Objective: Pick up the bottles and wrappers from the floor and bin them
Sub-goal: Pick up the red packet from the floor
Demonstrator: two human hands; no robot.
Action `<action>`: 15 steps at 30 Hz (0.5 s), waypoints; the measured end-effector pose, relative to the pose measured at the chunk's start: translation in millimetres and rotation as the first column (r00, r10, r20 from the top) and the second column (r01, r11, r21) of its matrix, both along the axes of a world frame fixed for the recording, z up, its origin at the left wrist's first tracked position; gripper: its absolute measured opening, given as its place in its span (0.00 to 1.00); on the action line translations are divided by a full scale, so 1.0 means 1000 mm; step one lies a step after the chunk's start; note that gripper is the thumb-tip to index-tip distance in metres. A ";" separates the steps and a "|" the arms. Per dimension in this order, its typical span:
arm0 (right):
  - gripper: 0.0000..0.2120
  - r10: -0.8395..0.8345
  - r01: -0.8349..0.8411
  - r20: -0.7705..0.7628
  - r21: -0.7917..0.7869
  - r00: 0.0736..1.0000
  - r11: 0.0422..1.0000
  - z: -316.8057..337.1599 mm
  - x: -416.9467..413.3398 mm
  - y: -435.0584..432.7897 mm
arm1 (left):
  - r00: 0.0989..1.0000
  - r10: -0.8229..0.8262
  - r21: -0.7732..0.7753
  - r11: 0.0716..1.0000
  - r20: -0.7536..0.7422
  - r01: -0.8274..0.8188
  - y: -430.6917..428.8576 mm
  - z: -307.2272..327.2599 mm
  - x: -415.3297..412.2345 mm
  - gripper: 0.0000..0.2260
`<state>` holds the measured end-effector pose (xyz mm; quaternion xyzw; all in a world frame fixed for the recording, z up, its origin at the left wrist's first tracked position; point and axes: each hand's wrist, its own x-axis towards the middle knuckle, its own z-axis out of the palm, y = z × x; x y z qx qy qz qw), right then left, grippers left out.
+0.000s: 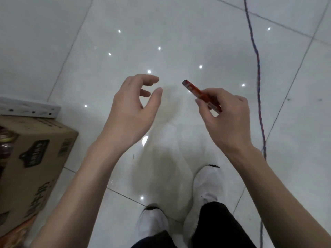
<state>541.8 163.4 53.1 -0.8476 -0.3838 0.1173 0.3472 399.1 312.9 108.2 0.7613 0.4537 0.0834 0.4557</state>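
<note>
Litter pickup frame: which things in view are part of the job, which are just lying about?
Job:
- red wrapper, pinched in the right hand
- left hand, holding nothing

Lying about:
- cardboard box (cannot tell whether it serves as the bin)
- white perforated rail
- blue-red cord
- white shoes

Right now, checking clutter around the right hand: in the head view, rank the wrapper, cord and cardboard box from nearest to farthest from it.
1. The wrapper: pinched in the right hand itself.
2. The cord: on the floor, just to its right.
3. The cardboard box: far left, beyond the left hand.
</note>
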 end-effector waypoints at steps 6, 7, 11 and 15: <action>0.07 -0.052 0.053 -0.054 0.018 0.997 0.998 0.212 -0.002 -0.012 | 0.999 -0.029 0.003 1.000 0.030 0.029 -0.016 0.196 -0.003 0.11; 0.07 -0.064 0.066 -0.071 0.027 0.995 0.997 0.252 -0.003 -0.015 | 0.999 -0.038 -0.004 0.999 0.039 0.038 -0.021 0.235 -0.004 0.11; 0.06 -0.102 0.108 -0.077 0.082 0.992 0.991 0.407 -0.010 -0.024 | 0.995 -0.047 0.005 0.999 0.093 0.047 -0.034 0.385 -0.008 0.11; 0.06 -0.162 0.173 -0.076 0.170 0.984 0.970 0.544 -0.027 -0.035 | 0.985 -0.074 0.040 0.997 0.159 0.068 -0.045 0.519 -0.019 0.11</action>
